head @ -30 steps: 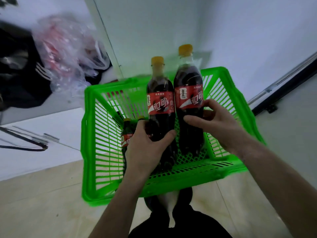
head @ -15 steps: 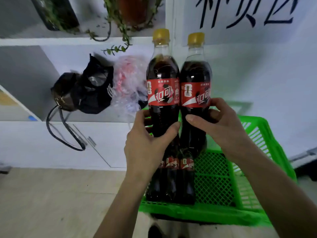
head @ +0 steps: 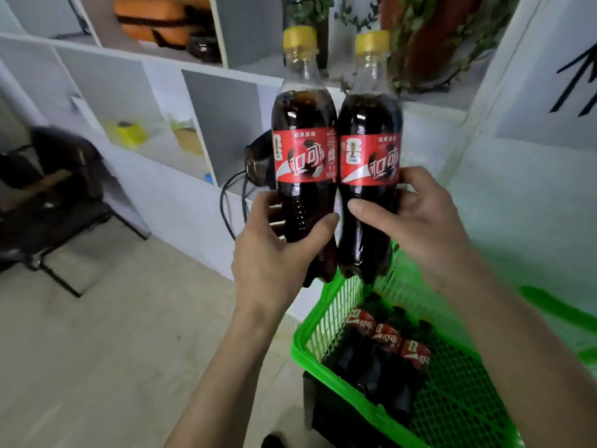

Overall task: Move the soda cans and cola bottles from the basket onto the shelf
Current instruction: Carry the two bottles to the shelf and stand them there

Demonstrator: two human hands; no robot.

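Note:
Two large cola bottles with yellow caps and red labels stand upright side by side in the air. My left hand grips the left cola bottle around its lower body. My right hand grips the right cola bottle the same way. Both are raised above the green basket at the lower right, in front of the white shelf. Three small cola bottles with red labels lie in the basket.
A black bag with a strap sits in a shelf compartment behind the bottles. Trailing plants stand on the shelf above. An orange case and yellow items fill other compartments. A dark chair stands at left on the beige floor.
Both hands have lifted the two large bottles out of the basket and up toward the shelf. The view has swung upward and left, so the basket now lies at the lower right.

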